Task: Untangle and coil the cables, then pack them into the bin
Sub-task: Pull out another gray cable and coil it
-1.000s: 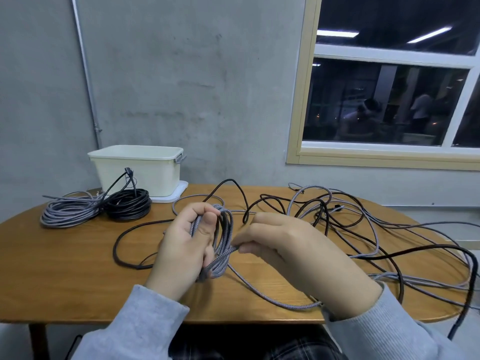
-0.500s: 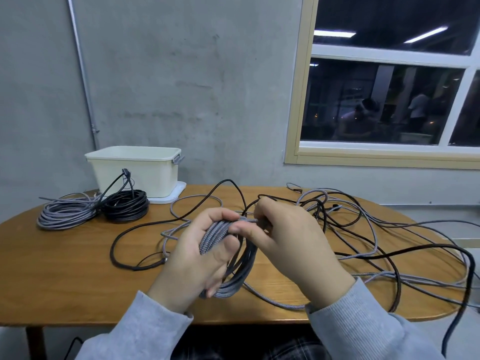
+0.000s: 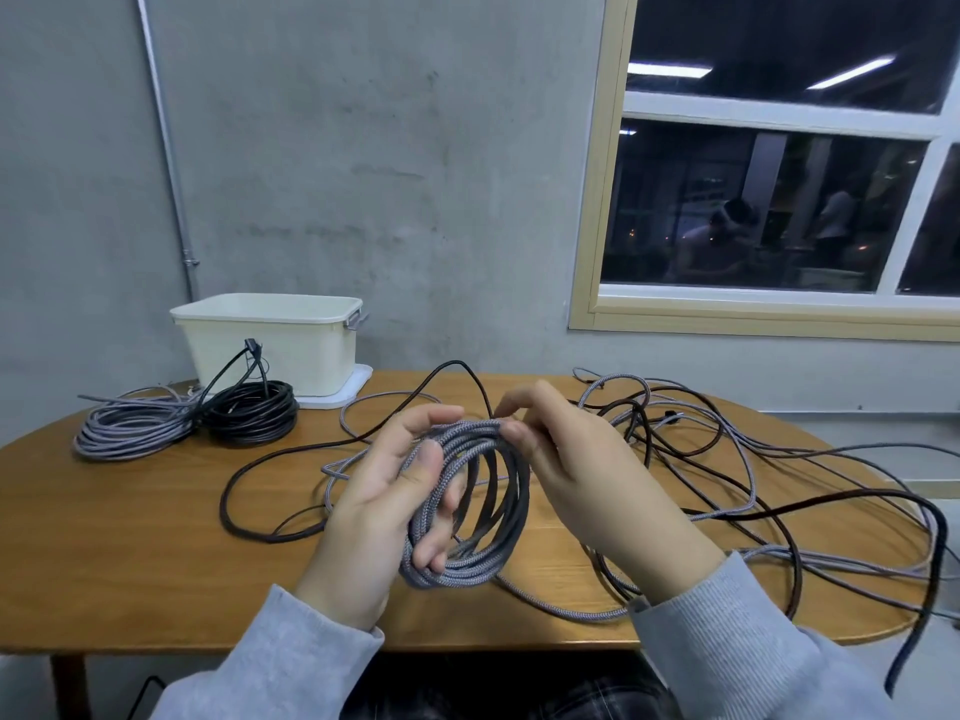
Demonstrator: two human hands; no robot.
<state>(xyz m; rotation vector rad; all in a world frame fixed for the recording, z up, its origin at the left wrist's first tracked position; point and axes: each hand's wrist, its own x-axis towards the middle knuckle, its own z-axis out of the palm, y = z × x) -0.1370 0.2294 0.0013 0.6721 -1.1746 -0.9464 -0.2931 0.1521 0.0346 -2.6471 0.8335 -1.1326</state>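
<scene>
Head view: coiling step. Left hand (image 3: 384,517) grips braided grey coil (image 3: 470,511), right hand (image 3: 571,470) pinches top strand. Next: feed more slack from tangle (image 3: 727,459).

We are losing the black cable (image 3: 930,579) past the right edge, and the bin (image 3: 270,350) is probably hiding its contents.

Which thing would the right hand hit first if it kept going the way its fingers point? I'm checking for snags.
Probably nothing new: the right hand fingertips already pinch the braided grey coil that the left hand holds.
</scene>
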